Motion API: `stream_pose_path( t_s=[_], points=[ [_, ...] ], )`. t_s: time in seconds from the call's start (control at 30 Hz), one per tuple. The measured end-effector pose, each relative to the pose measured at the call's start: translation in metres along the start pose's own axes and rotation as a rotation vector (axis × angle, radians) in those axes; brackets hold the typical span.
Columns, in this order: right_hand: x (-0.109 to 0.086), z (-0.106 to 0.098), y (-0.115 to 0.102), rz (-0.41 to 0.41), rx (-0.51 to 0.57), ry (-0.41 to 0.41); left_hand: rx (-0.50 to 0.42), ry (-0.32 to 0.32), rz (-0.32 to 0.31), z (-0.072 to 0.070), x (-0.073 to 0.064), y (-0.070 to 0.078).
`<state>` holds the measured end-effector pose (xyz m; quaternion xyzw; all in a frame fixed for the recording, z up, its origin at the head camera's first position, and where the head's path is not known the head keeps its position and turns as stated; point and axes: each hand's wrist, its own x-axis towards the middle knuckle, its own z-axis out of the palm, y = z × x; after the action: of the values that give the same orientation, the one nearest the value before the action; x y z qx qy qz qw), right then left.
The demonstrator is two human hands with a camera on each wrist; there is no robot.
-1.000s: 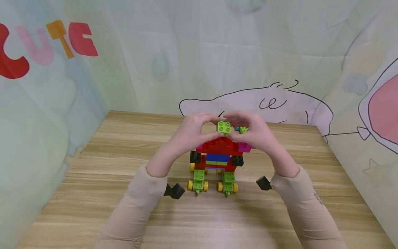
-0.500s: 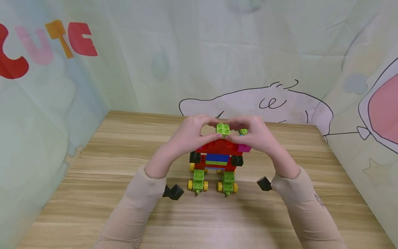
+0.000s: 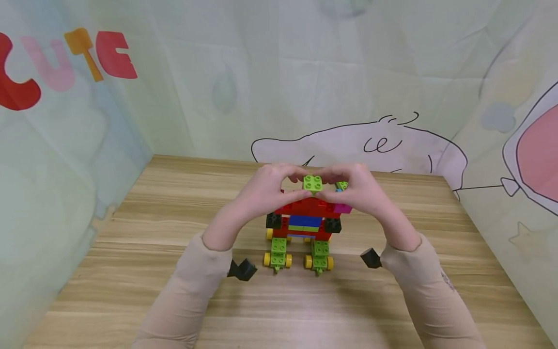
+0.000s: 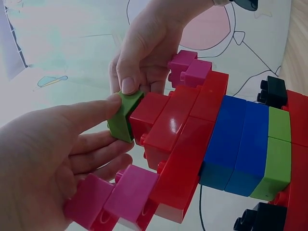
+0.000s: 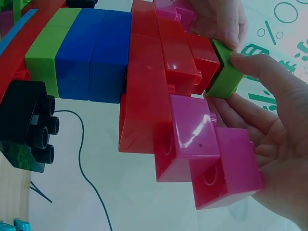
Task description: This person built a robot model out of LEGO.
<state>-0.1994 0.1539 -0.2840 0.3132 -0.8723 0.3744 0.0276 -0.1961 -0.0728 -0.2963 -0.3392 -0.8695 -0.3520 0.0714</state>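
Observation:
A light green building brick point(image 3: 312, 182) with studs on top is pinched between my left hand point(image 3: 263, 191) and my right hand point(image 3: 359, 186). Both thumbs press its near side, and fingers reach behind it. Below is a tall figure of building bricks, with red bricks point(image 3: 308, 207) at its upper part. In the left wrist view the green brick point(image 4: 126, 115) sits at the topmost red brick point(image 4: 148, 113), looking slightly tilted, with a dark strip between them. Pink bricks point(image 5: 226, 173) step out from the figure's sides, near my palms. Blue bricks point(image 3: 305, 221) form its middle.
The figure stands on a wooden table point(image 3: 174, 276). Its feet are green wheeled bases point(image 3: 278, 261) with yellow wheels. Black bricks point(image 3: 333, 225) jut from both sides. A green piece point(image 3: 342, 185) shows behind my right hand. Printed cloth walls point(image 3: 209, 87) enclose the table.
Both hands have come down slightly with the green brick, nearer to the figure's top. The figure's feet have stayed in place.

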Motion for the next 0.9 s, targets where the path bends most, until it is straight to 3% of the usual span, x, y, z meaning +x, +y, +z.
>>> stream_pose_path(
  t_s=[0.9],
  points=[
    [0.0016,-0.0036,-0.0049,0.068,-0.060,-0.055,0.024,-0.024,-0.037,-0.0018,0.0015,0.0028]
  ],
)
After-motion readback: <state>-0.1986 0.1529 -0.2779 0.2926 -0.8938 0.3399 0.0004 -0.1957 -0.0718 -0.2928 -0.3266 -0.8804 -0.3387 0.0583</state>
